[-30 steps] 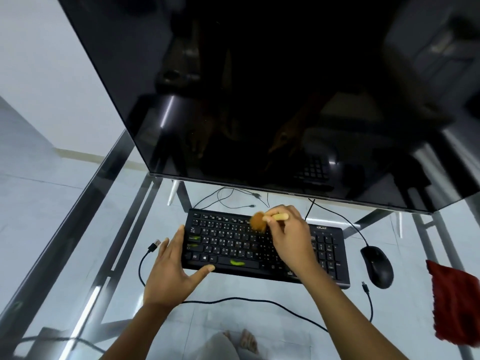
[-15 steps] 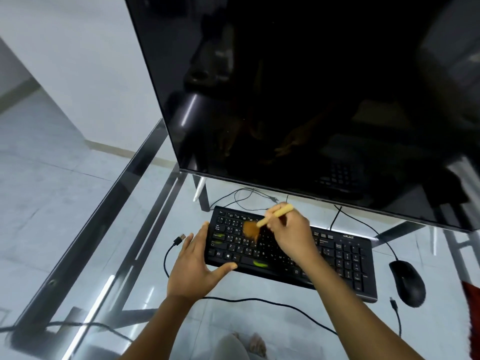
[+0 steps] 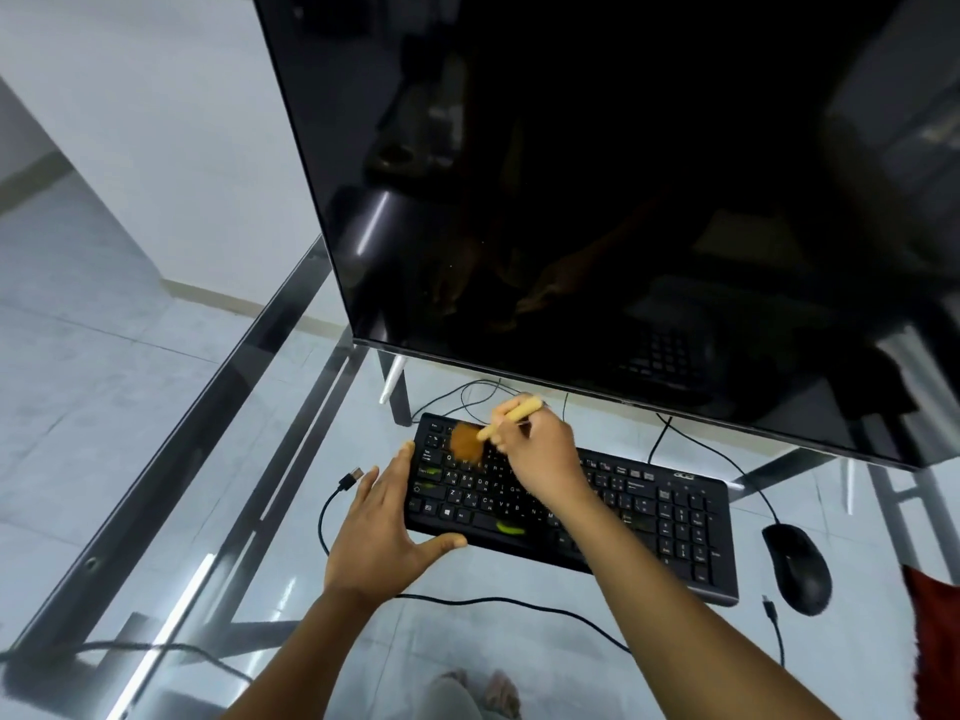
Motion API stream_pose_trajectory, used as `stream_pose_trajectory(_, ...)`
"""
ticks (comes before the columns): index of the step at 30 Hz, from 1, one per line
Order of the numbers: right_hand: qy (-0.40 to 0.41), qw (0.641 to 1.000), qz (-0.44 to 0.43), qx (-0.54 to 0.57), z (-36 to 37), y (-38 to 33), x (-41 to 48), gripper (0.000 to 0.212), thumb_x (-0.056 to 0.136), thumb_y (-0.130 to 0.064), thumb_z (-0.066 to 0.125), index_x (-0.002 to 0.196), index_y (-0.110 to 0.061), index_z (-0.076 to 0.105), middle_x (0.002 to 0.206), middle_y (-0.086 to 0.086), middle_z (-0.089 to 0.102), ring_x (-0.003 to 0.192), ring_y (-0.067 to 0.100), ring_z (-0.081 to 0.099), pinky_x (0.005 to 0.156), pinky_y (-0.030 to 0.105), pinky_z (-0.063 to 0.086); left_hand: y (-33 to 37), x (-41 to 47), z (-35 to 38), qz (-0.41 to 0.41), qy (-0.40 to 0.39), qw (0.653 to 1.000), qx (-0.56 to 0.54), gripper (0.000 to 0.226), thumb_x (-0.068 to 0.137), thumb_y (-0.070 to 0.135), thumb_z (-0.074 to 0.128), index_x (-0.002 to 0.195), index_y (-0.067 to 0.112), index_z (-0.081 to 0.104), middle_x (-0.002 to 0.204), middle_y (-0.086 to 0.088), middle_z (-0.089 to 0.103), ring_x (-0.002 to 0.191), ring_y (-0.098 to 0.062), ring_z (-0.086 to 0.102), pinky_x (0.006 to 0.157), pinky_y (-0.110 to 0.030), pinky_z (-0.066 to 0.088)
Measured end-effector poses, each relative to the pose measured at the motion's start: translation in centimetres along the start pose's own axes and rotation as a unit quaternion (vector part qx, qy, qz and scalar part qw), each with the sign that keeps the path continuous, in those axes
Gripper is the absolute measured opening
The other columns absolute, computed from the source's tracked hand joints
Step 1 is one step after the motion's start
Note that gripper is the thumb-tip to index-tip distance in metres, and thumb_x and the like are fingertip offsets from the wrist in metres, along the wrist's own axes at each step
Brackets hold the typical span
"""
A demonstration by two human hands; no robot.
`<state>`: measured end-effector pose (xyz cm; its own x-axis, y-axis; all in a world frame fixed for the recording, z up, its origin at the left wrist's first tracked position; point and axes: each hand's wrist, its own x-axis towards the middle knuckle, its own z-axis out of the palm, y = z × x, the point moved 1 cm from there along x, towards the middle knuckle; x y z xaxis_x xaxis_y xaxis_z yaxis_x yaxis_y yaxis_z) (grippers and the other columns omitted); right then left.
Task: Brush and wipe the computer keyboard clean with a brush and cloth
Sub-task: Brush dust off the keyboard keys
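1. Head view: a glass worktop point(image 3: 156, 475) on a dark metal frame stands over pale grey floor tiles point(image 3: 78, 356), with a plain light wall point(image 3: 156, 96) at the far left.
2. A loose cable plug point(image 3: 353, 475) lies on the glass just left of the left hand point(image 3: 379, 532), whose grip is apart: straight fingers lie along the keyboard's left end and the thumb along its front edge.
3. The black keyboard point(image 3: 649, 517) lies on the worktop below a large dark monitor point(image 3: 623, 200), its long axis running from far-left to near-right.
4. The right hand point(image 3: 540, 459) has its grip clamped on the brush point(image 3: 485, 433). The pale handle points up and right, and the orange bristles rest on the keys near the far-left corner.
5. The bristles are blurred, and the right forearm hides some middle keys.
6. A black mouse point(image 3: 797, 569) sits right of the keyboard.
7. A red cloth point(image 3: 935, 641) is cut off by the right edge.
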<state>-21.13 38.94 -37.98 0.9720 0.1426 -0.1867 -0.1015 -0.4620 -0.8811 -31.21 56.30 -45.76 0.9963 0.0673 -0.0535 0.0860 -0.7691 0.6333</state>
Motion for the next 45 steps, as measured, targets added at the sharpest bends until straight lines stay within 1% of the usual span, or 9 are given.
stream_pose_trajectory(2,0.087,0.995,-0.043,0.013,-0.1,-0.2,0.4,0.011,0.098,-0.010,0.055,0.092,-0.012,0.063,0.086,-0.008,0.065,0.075,-0.008,0.062,0.063,0.003,0.044,0.3,0.0,-0.1,0.002,0.005,1.000,-0.005,0.117,0.062,0.089,0.051,0.152,0.032,0.001,0.155,0.016,0.017,0.136,-0.002,0.002,0.114,-0.031,0.011)
stream_pose_trajectory(7,-0.032,0.999,0.018,0.030,2.0,0.3,0.3,0.008,0.098,-0.021,0.058,0.093,-0.020,0.064,0.085,-0.003,0.072,0.079,0.013,0.070,0.072,0.019,0.054,0.0,0.0,0.0,-0.027,-0.014,1.000,0.001,0.120,0.062,0.088,0.055,0.152,0.033,-0.001,0.158,0.015,0.014,0.147,-0.022,0.008,0.116,-0.042,0.022)
stream_pose_trajectory(16,0.077,0.994,-0.077,-0.023,1.5,0.0,0.3,0.012,0.095,-0.013,0.061,0.090,-0.021,0.068,0.089,-0.007,0.064,0.074,-0.007,0.058,0.064,0.003,0.042,0.0,0.0,0.1,-0.029,-0.014,0.999,-0.003,0.121,0.062,0.086,0.058,0.153,0.032,-0.001,0.156,0.020,0.012,0.147,-0.025,0.010,0.116,-0.039,0.019)
stream_pose_trajectory(20,-0.045,0.998,-0.043,-0.025,1.1,0.5,-0.2,0.011,0.096,-0.018,0.060,0.088,-0.022,0.066,0.078,-0.013,0.071,0.074,0.011,0.068,0.069,0.027,0.058,-0.1,0.0,0.2,-0.029,-0.013,1.000,-0.003,0.121,0.061,0.087,0.057,0.152,0.034,-0.003,0.158,0.018,0.013,0.148,-0.026,0.010,0.116,-0.041,0.021)
stream_pose_trajectory(22,0.010,0.991,-0.095,-0.094,0.5,1.2,-0.6,0.009,0.095,-0.019,0.062,0.090,-0.022,0.068,0.083,-0.014,0.065,0.071,0.016,0.063,0.063,0.025,0.050,-0.2,0.1,0.2,-0.029,-0.012,1.000,-0.004,0.121,0.061,0.087,0.057,0.152,0.034,-0.003,0.159,0.016,0.015,0.148,-0.026,0.010,0.116,-0.042,0.021)
stream_pose_trajectory(25,0.071,0.969,-0.182,-0.149,-0.5,2.1,-2.4,0.010,0.096,-0.021,0.059,0.099,-0.019,0.069,0.098,-0.006,0.057,0.080,0.008,0.057,0.070,0.019,0.047,0.0,0.1,0.2,-0.014,0.003,1.000,-0.015,0.120,0.062,0.083,0.060,0.153,0.031,0.001,0.154,0.022,0.012,0.145,-0.016,0.009,0.118,-0.037,0.016)
stream_pose_trajectory(29,-0.158,0.966,-0.170,-0.118,0.5,2.6,-6.3,0.008,0.093,-0.022,0.064,0.097,-0.021,0.071,0.098,-0.008,0.061,0.087,0.005,0.060,0.078,0.023,0.051,0.1,0.1,0.2,0.002,0.010,1.000,0.001,0.123,0.061,0.080,0.065,0.153,0.028,0.002,0.152,0.022,0.011,0.136,-0.004,0.005,0.116,-0.030,0.008)
stream_pose_trajectory(33,-0.015,0.980,-0.177,-0.091,0.8,3.2,-7.1,0.011,0.094,-0.021,0.061,0.098,-0.021,0.071,0.098,-0.008,0.058,0.087,0.004,0.059,0.077,0.022,0.049,0.6,0.0,-0.1,0.015,0.010,1.000,0.007,0.125,0.060,0.076,0.068,0.153,0.023,0.003,0.151,0.019,0.013,0.133,0.008,-0.004,0.116,-0.031,0.007)
stream_pose_trajectory(45,-0.062,0.988,-0.131,-0.058,0.0,3.0,-7.5,0.009,0.091,-0.016,0.065,0.089,-0.023,0.071,0.092,-0.011,0.060,0.085,0.004,0.060,0.073,0.017,0.046,1.1,-0.1,-0.6,0.030,0.027,0.999,0.019,0.121,0.064,0.077,0.065,0.153,0.018,0.008,0.152,0.014,0.015,0.126,0.025,-0.019,0.116,-0.036,0.011)
